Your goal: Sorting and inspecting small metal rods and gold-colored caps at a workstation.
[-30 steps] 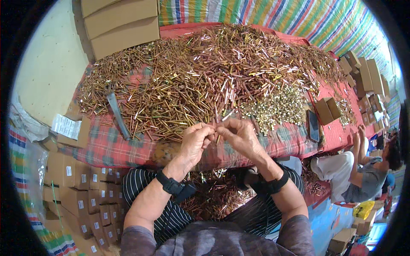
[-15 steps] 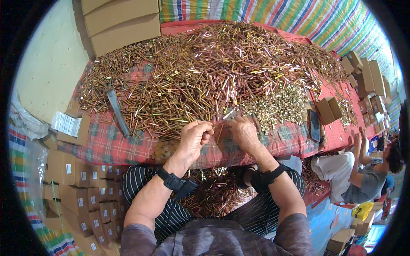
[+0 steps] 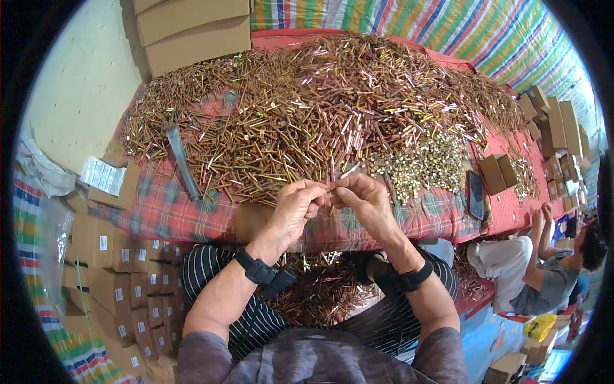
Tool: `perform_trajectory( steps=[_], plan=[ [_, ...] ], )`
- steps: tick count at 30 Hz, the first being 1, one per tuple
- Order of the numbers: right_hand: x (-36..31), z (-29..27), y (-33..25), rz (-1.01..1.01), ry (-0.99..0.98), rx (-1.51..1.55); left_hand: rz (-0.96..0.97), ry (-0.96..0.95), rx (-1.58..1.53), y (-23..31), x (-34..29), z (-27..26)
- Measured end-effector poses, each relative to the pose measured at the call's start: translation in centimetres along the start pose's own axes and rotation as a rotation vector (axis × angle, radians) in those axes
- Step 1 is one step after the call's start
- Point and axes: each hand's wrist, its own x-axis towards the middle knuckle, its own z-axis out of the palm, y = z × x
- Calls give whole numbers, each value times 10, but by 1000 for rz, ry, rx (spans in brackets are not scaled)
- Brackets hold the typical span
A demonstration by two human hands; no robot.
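Note:
Both hands meet over the near edge of a cloth-covered table. My left hand [image 3: 298,203] is closed, its fingers curled and the thumb pressed on top. My right hand [image 3: 366,200] pinches with thumb and forefinger right against the left fingertips. Between them shows a sliver of a thin coppery metal rod [image 3: 330,190]; most of it is hidden by the fingers. Just beyond lies a wide heap of similar coppery and brassy rods [image 3: 275,137]. Close to my right hand is a pile of small pale-gold nut-like pieces [image 3: 425,168].
A grey curved strip [image 3: 182,163] lies on the rods at left. A dark phone-like slab [image 3: 475,194] and an open small carton [image 3: 498,171] sit at right. Stacked cartons [image 3: 118,262] stand low left. Another person [image 3: 543,272] sits at far right. More rods [image 3: 310,291] lie between my legs.
My right hand has turned and moved slightly left, bringing its thumb and forefinger to the left fingertips. The rod that hung below the fingers is now mostly covered. The view has shifted a little.

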Motion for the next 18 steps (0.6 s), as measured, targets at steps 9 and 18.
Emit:
perform_trajectory(
  steps=[9,18],
  plan=[
    [-12,1,15,-111,47,-182,-40,-68,29,-3,-5,-3],
    [-12,4,-1,-51,74,-736,191,-156,364,-7,-3,-5]
  ],
)
